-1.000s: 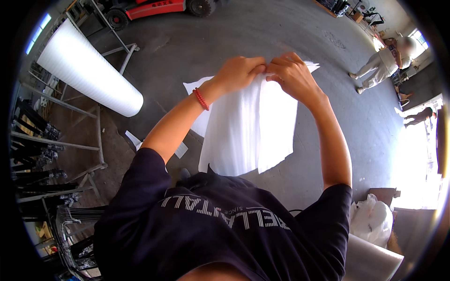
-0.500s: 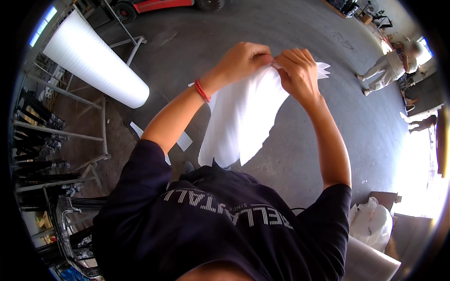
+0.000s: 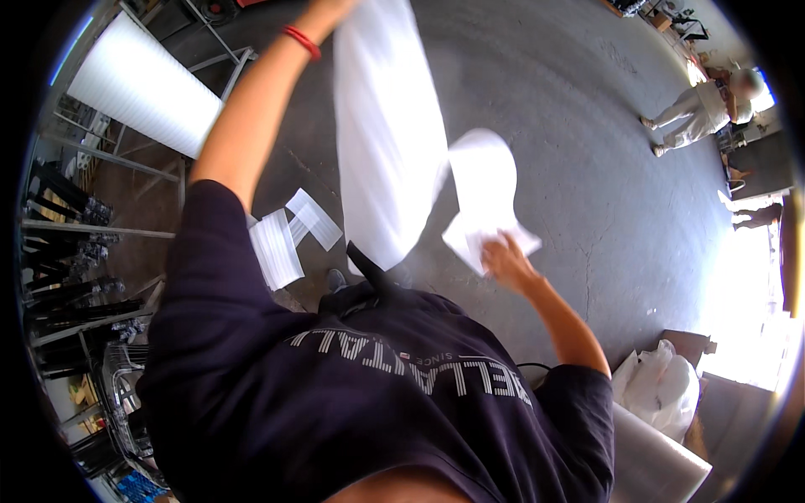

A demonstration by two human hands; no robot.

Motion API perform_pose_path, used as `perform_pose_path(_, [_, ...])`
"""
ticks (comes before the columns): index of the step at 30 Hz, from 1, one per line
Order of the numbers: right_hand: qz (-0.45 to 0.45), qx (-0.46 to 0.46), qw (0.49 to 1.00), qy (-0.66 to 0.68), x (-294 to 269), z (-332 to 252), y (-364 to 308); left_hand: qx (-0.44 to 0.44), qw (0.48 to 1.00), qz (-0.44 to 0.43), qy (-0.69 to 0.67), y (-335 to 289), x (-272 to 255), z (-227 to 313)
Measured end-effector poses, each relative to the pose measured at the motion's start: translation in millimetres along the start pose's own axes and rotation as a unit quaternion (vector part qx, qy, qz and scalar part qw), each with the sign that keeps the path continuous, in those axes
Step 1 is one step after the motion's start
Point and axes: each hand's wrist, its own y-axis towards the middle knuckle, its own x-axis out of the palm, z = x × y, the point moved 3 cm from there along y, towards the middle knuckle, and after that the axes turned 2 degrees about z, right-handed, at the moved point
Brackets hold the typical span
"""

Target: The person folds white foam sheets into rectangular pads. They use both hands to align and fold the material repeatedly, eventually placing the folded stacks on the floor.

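Raised high at the top edge, my left hand (image 3: 331,8) grips the upper end of a long white foam sheet (image 3: 381,126); its fingers are partly cut off by the picture's edge. The sheet hangs down in front of my body, blurred by motion. My right hand (image 3: 510,264), lower and to the right, holds the bottom of a curling white foam strip (image 3: 486,172). That strip meets the long sheet's right edge, and whether the two are still joined I cannot tell.
A big white foam roll (image 3: 147,88) rests on a metal rack at left, above black frame parts (image 3: 75,251). Loose foam pieces (image 3: 281,243) lie on the floor by my foot. At lower right are a stuffed plastic bag (image 3: 667,390) and another roll (image 3: 658,457). A person (image 3: 704,109) stands far right.
My hands, together at the sheet's top before, are now apart. The left has gone up and left with the sheet; the right has come down toward me with a strip of foam.
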Motion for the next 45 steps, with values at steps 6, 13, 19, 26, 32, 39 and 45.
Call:
perform_pose_path(6, [-0.304,0.271,0.894,0.187,139,15,-185,0.018,0.981,0.087,0.174,15,-80,-49])
perform_pose_path(13, [0.095,0.278,0.954,0.063,-165,54,-44,0.225,0.971,-0.040,0.064,-56,56,57])
perform_pose_path(19, [0.271,0.064,0.925,0.256,-276,28,58,0.258,0.962,-0.077,0.040,-94,109,142])
perform_pose_path(26, [0.334,0.177,0.895,0.237,-269,36,60,0.019,0.950,-0.293,-0.105,-97,76,92])
perform_pose_path(32, [0.259,0.242,0.935,-0.012,-276,33,36,0.040,0.967,-0.234,0.092,-110,56,46])
perform_pose_path(39, [0.368,0.057,0.923,-0.100,-276,-5,95,0.081,0.977,-0.199,0.002,-109,73,95])
perform_pose_path(45, [0.327,0.043,0.944,-0.023,-281,-7,111,-0.001,0.968,-0.229,-0.102,-112,66,104])
